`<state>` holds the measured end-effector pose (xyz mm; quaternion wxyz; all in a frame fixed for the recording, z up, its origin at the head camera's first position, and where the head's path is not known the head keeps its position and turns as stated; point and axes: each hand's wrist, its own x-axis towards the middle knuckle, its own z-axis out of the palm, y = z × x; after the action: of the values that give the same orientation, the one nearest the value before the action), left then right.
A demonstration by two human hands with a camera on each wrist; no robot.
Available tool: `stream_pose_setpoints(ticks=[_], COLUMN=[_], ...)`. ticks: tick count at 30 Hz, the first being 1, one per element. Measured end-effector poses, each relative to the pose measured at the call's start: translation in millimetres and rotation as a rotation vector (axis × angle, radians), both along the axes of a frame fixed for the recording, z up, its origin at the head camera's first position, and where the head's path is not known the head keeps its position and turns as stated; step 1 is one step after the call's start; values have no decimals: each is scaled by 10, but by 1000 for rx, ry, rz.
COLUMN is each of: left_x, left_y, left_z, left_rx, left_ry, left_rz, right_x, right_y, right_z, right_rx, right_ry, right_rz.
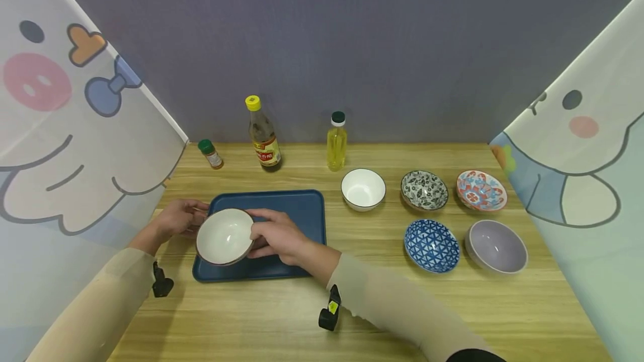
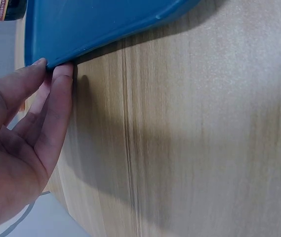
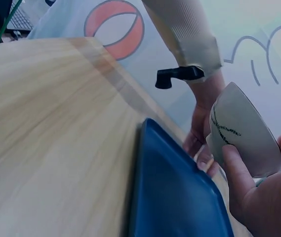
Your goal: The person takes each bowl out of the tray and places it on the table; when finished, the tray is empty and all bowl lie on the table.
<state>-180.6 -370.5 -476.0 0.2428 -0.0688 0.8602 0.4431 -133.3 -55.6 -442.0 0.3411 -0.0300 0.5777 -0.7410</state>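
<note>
My right hand [image 1: 283,237] grips a white bowl with a dark rim [image 1: 223,236], its thumb at the rim and fingers against the outside. The bowl is tilted above the left part of a dark blue rectangular tray [image 1: 302,211]. In the right wrist view, dark green marks show on the outside of the bowl [image 3: 246,133]. At the tray's left edge, my left hand [image 1: 177,219] pinches the rim between thumb and fingers. The left wrist view shows the left hand [image 2: 31,113] at the blue tray [image 2: 105,22], thumb on the edge and fingertips against its underside.
Behind the tray stand a green-capped spice jar [image 1: 211,154], a yellow-capped dark sauce bottle [image 1: 265,141] and an oil bottle [image 1: 337,144]. Rightward are a white bowl [image 1: 363,189], a black-patterned bowl [image 1: 424,190], a red-blue bowl [image 1: 481,190], a blue-patterned bowl [image 1: 431,245] and a lilac bowl [image 1: 496,246].
</note>
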Motion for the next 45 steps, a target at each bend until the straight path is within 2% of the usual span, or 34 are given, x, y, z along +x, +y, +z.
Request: stream_pose_setpoints(ticks=[5,12,21,34,45], left_x=[-9,12,28,25,24], left_y=[7,19,35,-24,-15], left_z=[2,13,29,-8,-10], left_rx=[39,51,58,59,61], left_ry=[-31,-30,-20,-21,-21], left_rz=[21,17,22,10,11], right_x=[-31,-33,1,177,381], right_y=[168,426,835,1449,1789], right_z=[26,17,-29,-85,-202], right_rx=[22,39,54,107,190], right_ry=[35,89,69,70,87], right_rz=[-37,-87,-133,-253,-358])
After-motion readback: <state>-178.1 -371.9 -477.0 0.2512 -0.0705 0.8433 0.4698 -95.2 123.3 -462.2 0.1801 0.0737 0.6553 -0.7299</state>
